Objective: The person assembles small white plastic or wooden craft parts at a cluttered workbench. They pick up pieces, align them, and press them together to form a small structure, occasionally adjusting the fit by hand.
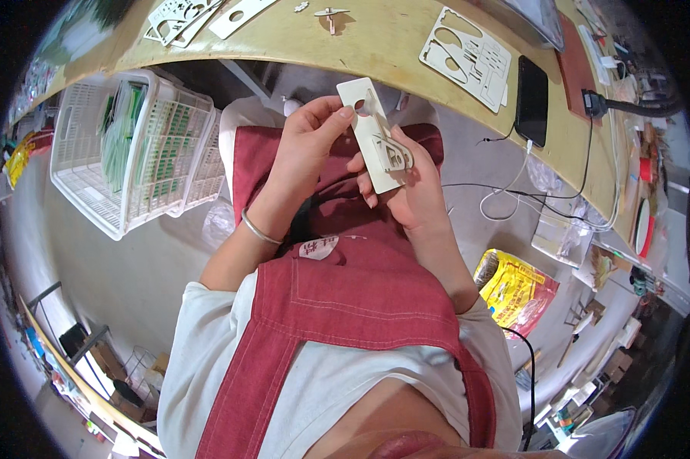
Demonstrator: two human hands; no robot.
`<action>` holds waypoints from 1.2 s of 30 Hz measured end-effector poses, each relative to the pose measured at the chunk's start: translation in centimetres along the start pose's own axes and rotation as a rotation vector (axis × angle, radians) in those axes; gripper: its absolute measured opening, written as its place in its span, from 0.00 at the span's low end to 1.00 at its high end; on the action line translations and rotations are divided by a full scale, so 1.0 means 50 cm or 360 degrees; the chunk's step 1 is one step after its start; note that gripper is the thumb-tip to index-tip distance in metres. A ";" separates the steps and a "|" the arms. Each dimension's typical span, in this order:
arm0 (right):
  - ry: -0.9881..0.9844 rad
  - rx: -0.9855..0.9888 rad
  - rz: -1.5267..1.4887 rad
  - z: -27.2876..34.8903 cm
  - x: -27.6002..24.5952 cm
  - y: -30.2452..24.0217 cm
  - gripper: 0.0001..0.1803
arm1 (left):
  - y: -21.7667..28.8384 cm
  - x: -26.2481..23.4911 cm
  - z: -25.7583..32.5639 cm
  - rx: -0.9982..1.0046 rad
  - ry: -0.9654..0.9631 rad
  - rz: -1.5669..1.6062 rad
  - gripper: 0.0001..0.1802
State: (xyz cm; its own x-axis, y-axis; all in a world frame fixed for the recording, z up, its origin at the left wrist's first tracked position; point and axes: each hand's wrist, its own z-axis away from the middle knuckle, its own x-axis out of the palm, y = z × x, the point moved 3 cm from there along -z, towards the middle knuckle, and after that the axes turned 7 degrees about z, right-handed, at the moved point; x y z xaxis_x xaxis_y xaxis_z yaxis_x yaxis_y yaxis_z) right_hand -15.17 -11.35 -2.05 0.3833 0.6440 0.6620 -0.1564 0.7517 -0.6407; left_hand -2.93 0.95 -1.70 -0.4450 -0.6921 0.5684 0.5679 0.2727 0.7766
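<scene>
So the panel is up in the air over the person's lap, just short of the table edge, sitting right between the two hands. Left hand has it pinched near the top, thumb flat on the face by the left edge. Right hand is wrapped around the lower right side, with some fingertips poking out past the opposite edge. So both are closed on the same bit of stuff, not touching each other as far as I can see.

It's a long, flat, pale thing that looks like thin wood, corners rounded off, with a round hole near the top. There's a curvy cut-out piece on the lower half, slim and loopy; can't tell how it's attached.

Person's in a dark red apron with pale stitching, and there's a metal bangle on the left wrist.

Table is yellowish and woody. On it: a similar pale cut-out sheet, a black phone on a white cable, and a little assembled part. Down on the grey floor there's a white lattice basket with green stuff inside, plus a yellow-and-pink bag over on the right.
</scene>
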 end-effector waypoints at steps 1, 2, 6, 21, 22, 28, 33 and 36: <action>0.0023 -0.0022 0.0041 0.001 0.002 -0.001 0.28 | -0.002 -0.003 0.000 0.0016 -0.0015 -0.0015 0.14; 0.0045 -0.0045 0.0083 0.002 0.005 -0.003 0.27 | -0.003 -0.006 0.000 0.0032 -0.0030 -0.0031 0.14; 0.0014 -0.0098 0.0112 -0.005 -0.013 0.003 0.26 | 0.000 0.001 0.005 0.0055 -0.0061 0.0050 0.15; -0.0101 -0.0205 0.0122 -0.010 -0.018 0.003 0.24 | -0.004 -0.005 0.001 0.0047 -0.0031 0.0057 0.19; -0.0085 -0.0213 0.0145 -0.009 -0.017 0.001 0.24 | -0.003 -0.003 0.002 0.0048 -0.0020 0.0082 0.19; -0.0032 -0.0244 0.0235 -0.006 -0.013 0.001 0.23 | 0.001 -0.006 -0.002 0.0014 -0.0010 0.0292 0.18; -0.0052 -0.0246 0.0221 -0.006 -0.016 0.003 0.23 | -0.001 -0.013 -0.005 0.0020 -0.0010 0.0378 0.18; -0.0040 -0.0241 0.0322 -0.006 -0.019 0.002 0.26 | -0.010 -0.026 -0.010 -0.0003 0.0054 0.0298 0.18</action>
State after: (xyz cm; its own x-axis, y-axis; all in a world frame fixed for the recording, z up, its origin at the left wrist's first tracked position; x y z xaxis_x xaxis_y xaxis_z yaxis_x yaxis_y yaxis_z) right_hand -15.27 -11.93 -2.86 0.3351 0.7841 0.5224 -0.0889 0.5783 -0.8110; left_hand -2.28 1.37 -3.00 -0.3077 -0.6513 0.6937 0.6399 0.3978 0.6574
